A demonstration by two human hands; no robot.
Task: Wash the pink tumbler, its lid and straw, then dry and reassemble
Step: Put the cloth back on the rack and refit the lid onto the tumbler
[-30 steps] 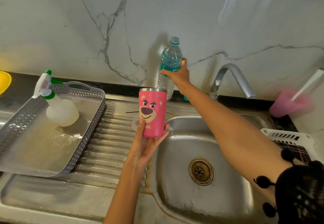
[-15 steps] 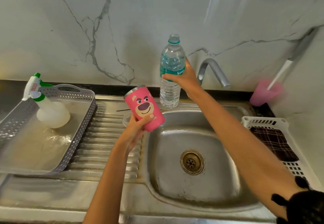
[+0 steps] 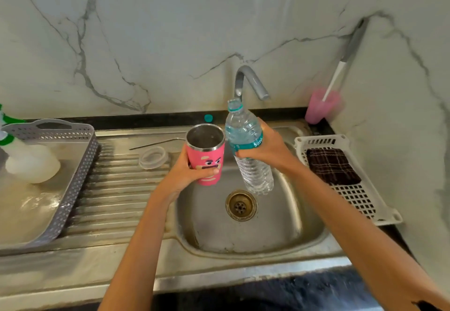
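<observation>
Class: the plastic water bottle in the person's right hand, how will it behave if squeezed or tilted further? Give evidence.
The water bottle looks thin-walled and ribbed, so the right hand gripping it would probably dent it. Its neck appears uncapped and it leans toward the pink tumbler, so a squeeze or more tilt would likely spill water.

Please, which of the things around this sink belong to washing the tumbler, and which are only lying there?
For the job:
- pink tumbler, held by the left hand
- water bottle, held by the right hand
- clear lid and metal straw on the drainboard
- checked cloth, probably for drying

Lying about:
- spray bottle in the grey tray
- pink cup
- teal cap
</observation>
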